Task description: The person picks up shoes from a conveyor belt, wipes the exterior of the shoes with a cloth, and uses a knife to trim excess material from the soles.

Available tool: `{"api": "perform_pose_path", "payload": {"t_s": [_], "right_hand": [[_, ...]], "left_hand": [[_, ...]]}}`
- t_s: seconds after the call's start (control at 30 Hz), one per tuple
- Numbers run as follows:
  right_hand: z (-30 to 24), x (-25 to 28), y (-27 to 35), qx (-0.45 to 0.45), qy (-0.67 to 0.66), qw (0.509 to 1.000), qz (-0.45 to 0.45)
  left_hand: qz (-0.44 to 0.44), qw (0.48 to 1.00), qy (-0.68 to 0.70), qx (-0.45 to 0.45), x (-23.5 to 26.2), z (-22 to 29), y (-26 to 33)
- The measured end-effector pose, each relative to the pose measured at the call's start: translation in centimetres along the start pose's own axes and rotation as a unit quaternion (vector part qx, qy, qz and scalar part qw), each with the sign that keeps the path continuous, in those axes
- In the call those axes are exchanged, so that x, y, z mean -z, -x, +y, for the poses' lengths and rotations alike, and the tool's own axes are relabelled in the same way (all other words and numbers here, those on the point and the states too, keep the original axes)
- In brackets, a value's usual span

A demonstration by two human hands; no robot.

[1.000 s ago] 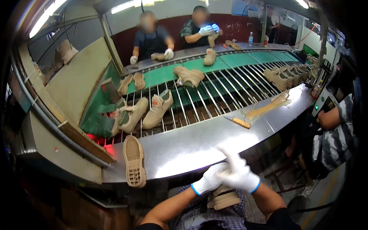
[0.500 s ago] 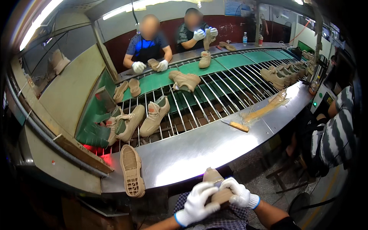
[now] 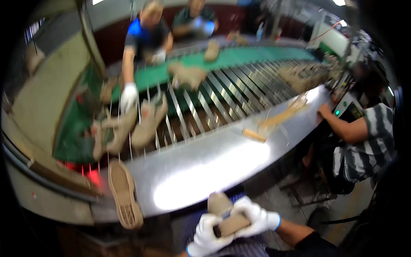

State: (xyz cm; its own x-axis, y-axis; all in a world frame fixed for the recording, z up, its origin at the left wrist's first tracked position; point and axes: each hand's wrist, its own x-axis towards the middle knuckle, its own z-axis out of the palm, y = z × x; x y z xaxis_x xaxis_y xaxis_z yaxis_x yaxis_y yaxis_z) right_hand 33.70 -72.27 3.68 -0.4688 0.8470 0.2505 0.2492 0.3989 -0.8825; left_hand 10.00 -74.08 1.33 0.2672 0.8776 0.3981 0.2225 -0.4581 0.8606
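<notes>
Head view: my gloved left hand [image 3: 208,234] and right hand [image 3: 256,217] close together around a tan shoe [image 3: 226,214] at my lap, below the steel counter [image 3: 222,158]; it looks light, pliable; I'd grip the sole and heel.

Your gloves: white left hand [image 3: 208,237], white right hand [image 3: 255,217], blue cuffs. Tan shoe piece [image 3: 226,214] in them. Tan sole [image 3: 124,199] on silver table [image 3: 205,171]. Green conveyor belt [image 3: 257,58]. Co-worker's black-and-white striped shirt [image 3: 371,143].
</notes>
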Motion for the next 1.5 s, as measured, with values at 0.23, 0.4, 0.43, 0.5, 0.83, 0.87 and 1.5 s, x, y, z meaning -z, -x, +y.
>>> {"api": "perform_pose_path", "payload": {"t_s": [0.23, 0.4, 0.43, 0.5, 0.83, 0.87, 1.5], "right_hand": [[1.4, 1.4, -0.3, -0.015, -0.056, 0.998, -0.015], [1.7, 1.4, -0.6, -0.074, -0.104, 0.991, -0.028], [1.6, 1.3, -0.7, -0.076, -0.107, 0.991, -0.027], [2.0, 1.7, -1.4, -0.082, -0.110, 0.990, -0.043], [2.9, 2.7, -3.0, -0.096, -0.087, 0.987, -0.099], [2.8, 2.5, -2.8, -0.105, -0.070, 0.987, -0.100], [2.1, 2.2, -7.3, -0.228, -0.214, 0.943, -0.112]], "left_hand": [[-0.052, 0.993, 0.095, 0.050, -0.4, -0.6, -1.2], [-0.043, 0.982, 0.175, 0.064, -0.6, -1.9, -1.2], [-0.045, 0.979, 0.187, 0.074, -0.7, -2.0, -1.1], [-0.051, 0.974, 0.197, 0.098, -0.6, -2.3, -1.1], [-0.072, 0.972, 0.149, 0.166, -0.3, -1.4, -2.1], [-0.070, 0.973, 0.140, 0.171, -0.1, -1.5, -2.0], [0.104, 0.983, 0.148, 0.000, 6.9, -1.2, -13.1]]}}
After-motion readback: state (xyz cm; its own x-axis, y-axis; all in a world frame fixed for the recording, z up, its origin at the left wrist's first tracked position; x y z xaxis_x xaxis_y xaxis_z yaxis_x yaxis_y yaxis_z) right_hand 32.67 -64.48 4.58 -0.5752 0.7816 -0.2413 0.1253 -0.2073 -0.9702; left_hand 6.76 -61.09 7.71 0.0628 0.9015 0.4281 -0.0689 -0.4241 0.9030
